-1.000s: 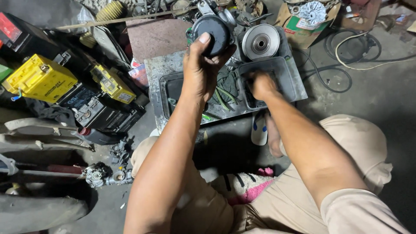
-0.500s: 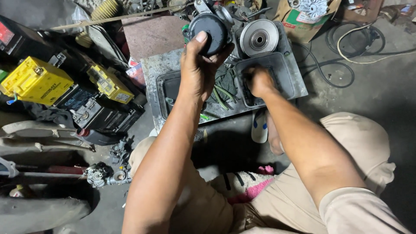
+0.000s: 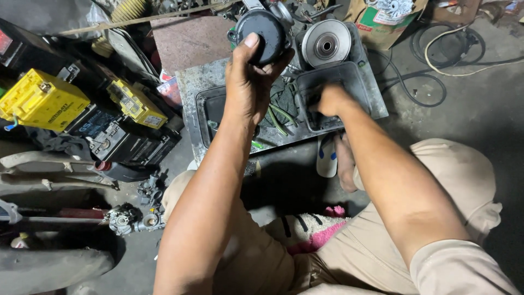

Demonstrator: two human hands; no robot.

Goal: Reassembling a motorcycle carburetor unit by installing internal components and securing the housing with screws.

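My left hand grips a round dark metal engine part, held up above a grey metal work plate. My right hand reaches down into a dark rectangular tray on the right of the plate; its fingers are curled and whatever they touch is hidden. A shiny round pulley disc lies just behind that tray. A second dark tray sits under my left forearm, with green cables between the two trays.
Yellow-topped batteries and black boxes crowd the left. A carburettor-like part lies on the floor at lower left. Black and white cables coil at the upper right. A cardboard box stands behind. My sandalled foot rests below the plate.
My left hand has kept the round part raised, shifting slightly. My right hand has stayed in the right tray.
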